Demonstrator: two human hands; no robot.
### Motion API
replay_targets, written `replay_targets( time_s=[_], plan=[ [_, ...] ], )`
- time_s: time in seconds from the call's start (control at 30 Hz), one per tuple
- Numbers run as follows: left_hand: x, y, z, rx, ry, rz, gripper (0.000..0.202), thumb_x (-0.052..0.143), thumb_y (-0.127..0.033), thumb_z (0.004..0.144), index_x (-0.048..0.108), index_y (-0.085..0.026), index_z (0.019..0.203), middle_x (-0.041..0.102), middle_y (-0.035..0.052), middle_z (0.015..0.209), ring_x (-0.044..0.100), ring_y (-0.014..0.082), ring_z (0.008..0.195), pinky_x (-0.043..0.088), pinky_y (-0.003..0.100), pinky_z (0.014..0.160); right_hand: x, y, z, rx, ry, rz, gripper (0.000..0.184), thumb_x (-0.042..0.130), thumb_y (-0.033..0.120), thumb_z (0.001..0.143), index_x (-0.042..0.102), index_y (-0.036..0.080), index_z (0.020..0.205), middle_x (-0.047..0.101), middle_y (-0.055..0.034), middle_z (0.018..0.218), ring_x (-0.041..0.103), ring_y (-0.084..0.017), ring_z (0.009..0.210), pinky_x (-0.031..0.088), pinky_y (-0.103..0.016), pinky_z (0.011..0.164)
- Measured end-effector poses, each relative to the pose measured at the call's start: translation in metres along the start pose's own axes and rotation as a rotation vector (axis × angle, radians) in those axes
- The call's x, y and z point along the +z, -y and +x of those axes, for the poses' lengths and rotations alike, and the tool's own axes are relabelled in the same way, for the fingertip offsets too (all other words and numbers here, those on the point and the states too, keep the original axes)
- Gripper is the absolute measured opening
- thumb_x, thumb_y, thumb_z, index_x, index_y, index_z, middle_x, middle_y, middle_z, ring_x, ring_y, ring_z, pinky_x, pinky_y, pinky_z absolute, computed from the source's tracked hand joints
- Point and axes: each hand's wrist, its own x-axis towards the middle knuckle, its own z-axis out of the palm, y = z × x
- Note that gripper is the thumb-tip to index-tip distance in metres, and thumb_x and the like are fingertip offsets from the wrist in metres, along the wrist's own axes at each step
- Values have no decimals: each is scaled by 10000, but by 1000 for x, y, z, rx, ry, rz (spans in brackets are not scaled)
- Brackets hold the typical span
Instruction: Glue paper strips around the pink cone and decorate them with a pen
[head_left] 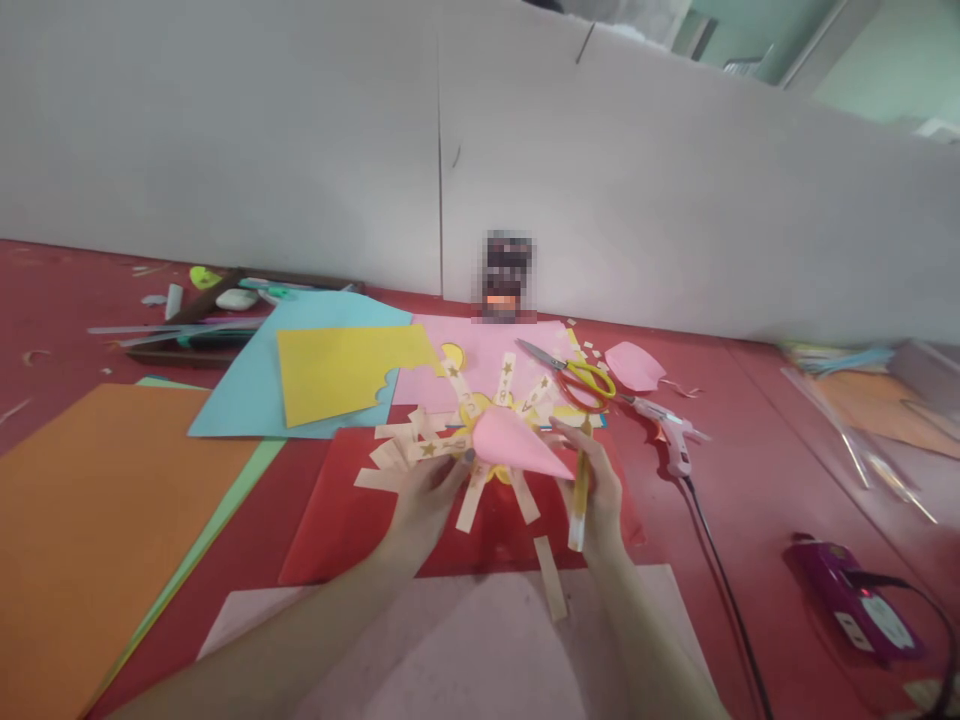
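Note:
Both my hands work on a paper craft on a red sheet (337, 530). A pink paper cone (517, 445) lies over a yellow centre with several tan star-printed strips (420, 445) fanning out around it. My left hand (424, 500) pinches the cone's left edge among the strips. My right hand (596, 490) grips a yellow pencil-like stick (579, 500) and touches the cone's right tip. A loose tan strip (551, 578) lies near my right wrist.
Red-and-yellow scissors (577, 380) and a glue gun (671, 430) with a black cord lie to the right. Orange (97, 520), blue (247, 390), yellow (337, 370) and pink (480, 360) sheets lie to the left and behind. A purple device (847, 600) sits at far right; a white wall stands behind.

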Motion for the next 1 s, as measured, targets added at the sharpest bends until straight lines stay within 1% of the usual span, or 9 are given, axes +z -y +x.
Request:
replay_targets(
  time_s=[0.1, 0.2, 0.33, 0.47, 0.6, 0.73, 0.83, 0.9, 1.0],
  plan=[
    [-1, -1, 1, -29, -56, -51, 362, 527, -488, 750, 519, -176, 565, 474, -35, 522, 433, 115, 530, 337, 234, 526, -2, -4, 2, 7, -64, -2, 173, 507, 323, 839, 584, 200, 933, 659, -58, 932, 620, -178, 874, 499, -329, 772],
    [-1, 0, 1, -58, -87, -47, 373, 543, -489, 741, 510, -177, 539, 477, -42, 491, 435, 110, 510, 352, 237, 549, -3, -10, 3, 57, -67, -45, 182, 441, 338, 875, 556, 196, 869, 672, -44, 837, 634, -159, 752, 503, -304, 711],
    [-2, 2, 0, -133, -95, -10, 369, 549, -517, 725, 563, -179, 579, 561, -28, 549, 487, 121, 543, 383, 246, 595, 0, -10, 0, 131, 77, -21, 197, 438, 375, 868, 516, 196, 843, 671, -48, 795, 626, -152, 651, 508, -297, 657],
    [-2, 4, -2, -149, -102, 13, 372, 551, -542, 713, 612, -188, 618, 613, -17, 603, 543, 149, 620, 413, 262, 652, 6, -4, -5, 171, 195, 28, 177, 546, 362, 808, 460, 207, 799, 648, -32, 746, 621, -163, 666, 507, -312, 661],
    [-1, 4, -5, -170, -92, -14, 358, 571, -539, 704, 665, -195, 733, 654, 1, 672, 594, 187, 732, 448, 287, 714, 12, -3, -10, 254, 262, 268, 248, 627, 349, 745, 415, 224, 777, 610, 10, 744, 559, -114, 554, 498, -289, 576],
    [0, 5, -3, -73, -81, -54, 310, 583, -486, 723, 660, -201, 819, 666, 14, 769, 609, 185, 782, 472, 291, 723, 13, -7, -8, 241, 229, 319, 247, 631, 347, 737, 422, 220, 769, 585, 31, 729, 486, -75, 477, 483, -278, 551],
    [0, 8, -1, 31, -82, -81, 277, 590, -431, 738, 594, -203, 896, 596, -21, 666, 571, 140, 625, 464, 253, 576, 11, -15, -2, 212, 131, 200, 239, 644, 343, 715, 448, 209, 745, 581, 28, 719, 515, -88, 541, 494, -279, 599],
    [0, 9, 0, 71, -87, -83, 231, 572, -411, 759, 537, -202, 851, 501, -55, 586, 483, 101, 498, 404, 218, 468, 10, -21, 2, 218, 77, 125, 242, 662, 355, 688, 482, 200, 734, 568, 26, 693, 537, -108, 601, 497, -279, 622],
    [1, 10, -3, 157, -95, -33, 184, 554, -368, 780, 480, -200, 770, 468, -54, 618, 452, 83, 507, 382, 204, 472, 8, -28, 7, 210, 48, 34, 246, 672, 371, 667, 520, 188, 731, 562, 17, 677, 545, -124, 628, 482, -270, 616]
  ],
)
